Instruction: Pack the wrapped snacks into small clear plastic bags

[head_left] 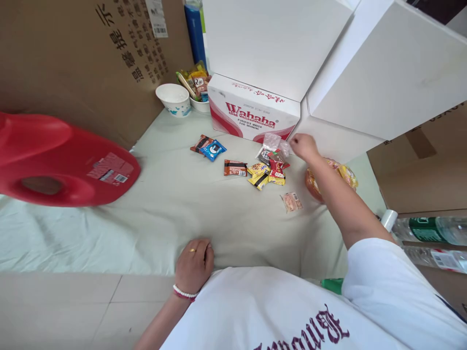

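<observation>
My right hand (304, 147), fingers curled, is right beside the clear wrapper (272, 142) behind the heap of snack packets (260, 171), near the water box (251, 115) — I can't tell whether it grips anything — while my left hand (195, 262), loosely closed around nothing visible, rests on the table (219, 214).

Cloth-covered table (233, 218), pale green. Directly upon it: Wahaha carton (248, 113), white and red. Left of carton: white bowl (200, 105), paper cup (175, 101); farther left, red jug (78, 150). Before carton: blue packet (213, 150), brown packets (235, 167), yellow packets (258, 169), red packet (276, 171), clear wrapper (272, 142), pale pink packet (292, 201). Front right of carton: orange container (313, 187), partly hidden.
</observation>
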`<state>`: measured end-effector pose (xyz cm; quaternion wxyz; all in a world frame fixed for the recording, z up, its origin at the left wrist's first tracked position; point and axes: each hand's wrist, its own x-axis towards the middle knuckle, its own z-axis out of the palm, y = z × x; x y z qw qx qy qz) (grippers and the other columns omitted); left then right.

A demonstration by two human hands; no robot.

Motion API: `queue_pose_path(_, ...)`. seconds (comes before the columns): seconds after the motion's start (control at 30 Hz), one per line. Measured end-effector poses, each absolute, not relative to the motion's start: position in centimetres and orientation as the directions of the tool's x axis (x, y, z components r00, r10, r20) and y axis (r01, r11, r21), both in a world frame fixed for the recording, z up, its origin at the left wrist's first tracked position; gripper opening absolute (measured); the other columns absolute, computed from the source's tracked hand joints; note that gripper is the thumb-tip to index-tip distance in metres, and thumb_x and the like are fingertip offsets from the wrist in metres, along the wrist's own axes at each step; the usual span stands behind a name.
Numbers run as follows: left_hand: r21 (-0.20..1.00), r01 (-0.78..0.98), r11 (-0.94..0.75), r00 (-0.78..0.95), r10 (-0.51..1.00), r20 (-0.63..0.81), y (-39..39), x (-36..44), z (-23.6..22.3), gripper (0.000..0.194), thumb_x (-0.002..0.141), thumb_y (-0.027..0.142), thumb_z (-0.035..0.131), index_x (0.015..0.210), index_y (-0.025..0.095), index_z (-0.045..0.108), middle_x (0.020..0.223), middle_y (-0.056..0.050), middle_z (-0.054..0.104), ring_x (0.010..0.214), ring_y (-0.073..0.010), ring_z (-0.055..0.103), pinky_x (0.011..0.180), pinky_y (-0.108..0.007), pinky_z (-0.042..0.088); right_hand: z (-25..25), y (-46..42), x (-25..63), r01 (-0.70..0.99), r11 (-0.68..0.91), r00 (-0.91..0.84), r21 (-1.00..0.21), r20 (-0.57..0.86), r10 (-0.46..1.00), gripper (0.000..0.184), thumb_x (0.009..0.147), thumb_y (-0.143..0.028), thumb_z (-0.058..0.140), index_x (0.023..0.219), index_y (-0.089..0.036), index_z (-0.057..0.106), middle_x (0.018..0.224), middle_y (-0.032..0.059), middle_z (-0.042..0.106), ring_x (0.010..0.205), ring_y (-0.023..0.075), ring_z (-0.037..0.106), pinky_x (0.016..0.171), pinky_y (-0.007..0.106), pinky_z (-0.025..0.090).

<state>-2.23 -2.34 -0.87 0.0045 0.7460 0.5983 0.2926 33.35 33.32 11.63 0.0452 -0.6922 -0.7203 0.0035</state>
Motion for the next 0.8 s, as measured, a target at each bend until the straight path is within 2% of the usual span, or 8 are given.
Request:
queue_pose_path(0.07,0.361,0.889,-0.280,0.113,0.901,0.420,-2.4,-2.2,-0.9,0.010,0.093,0.011,0.054,0.096,0.017,0.060,0.084,-0.006,0.066,0.080,-0.0219,0.062,0.074,-0.033,0.049,9.9,34.0,29.3,0.996,0.003,-0.007,-0.087,-0.044,0.999,0.042,0.097,-0.046,0.052,0.106,-0.013,0.076,0.107,0.0192,0.075,0.099,0.0304,0.068,0.083,0.036,0.049)
queue_pose_path(0.13,0.369,0.888,-0.276,0.109,0.904,0.414,-2.4,-2.1,-0.8,0.011,0.092,0.010,0.053,0.096,0.017,0.061,0.084,-0.006,0.066,0.080,-0.0218,0.062,0.074,-0.032,0.049,8.1,34.5,26.2,0.996,-0.029,0.025,-0.081,-0.046,0.999,0.049,0.095,-0.053,0.056,0.112,-0.010,0.074,0.113,0.0226,0.073,0.104,0.0324,0.068,0.085,0.036,0.049)
queue_pose_path(0.2,0.374,0.888,-0.268,0.100,0.906,0.412,-2.5,-2.1,-0.8,0.012,0.092,0.010,0.053,0.096,0.017,0.061,0.083,-0.006,0.066,0.080,-0.0217,0.062,0.073,-0.032,0.048,6.7,35.0,24.5,0.997,-0.040,0.038,-0.069,-0.018,0.999,0.046,0.095,-0.047,0.058,0.117,-0.008,0.072,0.119,0.0245,0.071,0.110,0.0324,0.067,0.089,0.036,0.049)
queue_pose_path(0.3,0.389,0.885,-0.256,0.086,0.911,0.403,-2.6,-2.1,-0.9,0.012,0.093,0.010,0.052,0.096,0.017,0.062,0.082,-0.006,0.065,0.079,-0.0217,0.061,0.072,-0.032,0.048,5.6,35.4,23.9,0.997,-0.051,0.049,-0.061,-0.028,0.998,0.033,0.096,-0.027,0.056,0.118,-0.008,0.072,0.120,0.0237,0.072,0.111,0.0302,0.068,0.090,0.034,0.049)
queue_pose_path(0.4,0.422,0.872,-0.249,0.077,0.920,0.384,-2.6,-2.2,-1.0,0.013,0.093,0.011,0.051,0.096,0.017,0.062,0.082,-0.006,0.065,0.079,-0.0215,0.061,0.072,-0.033,0.048,5.7,34.9,24.9,0.997,-0.047,0.046,-0.065,-0.025,0.999,0.032,0.097,-0.023,0.051,0.116,-0.009,0.073,0.119,0.0219,0.073,0.109,0.0297,0.069,0.087,0.032,0.049)
queue_pose_path(0.67,0.371,0.892,-0.259,0.120,0.926,0.358,-2.8,-2.0,-1.2,0.014,0.093,0.013,0.051,0.094,0.019,0.064,0.083,-0.007,0.066,0.081,-0.0232,0.062,0.073,-0.035,0.050,6.4,33.1,26.9,0.997,-0.035,0.040,-0.076,0.068,0.997,0.034,0.100,-0.032,0.049,0.115,-0.015,0.073,0.114,0.0195,0.074,0.108,0.0314,0.068,0.088,0.035,0.049)
queue_pose_path(0.8,0.367,0.899,-0.237,0.097,0.927,0.361,-2.8,-1.9,-1.1,0.015,0.093,0.012,0.050,0.094,0.019,0.064,0.082,-0.007,0.066,0.081,-0.0226,0.062,0.073,-0.034,0.050,6.7,34.5,24.5,0.979,-0.133,0.144,-0.155,0.058,0.988,0.047,0.097,-0.048,0.055,0.111,-0.008,0.075,0.115,0.0265,0.072,0.114,0.0353,0.067,0.092,0.038,0.048)
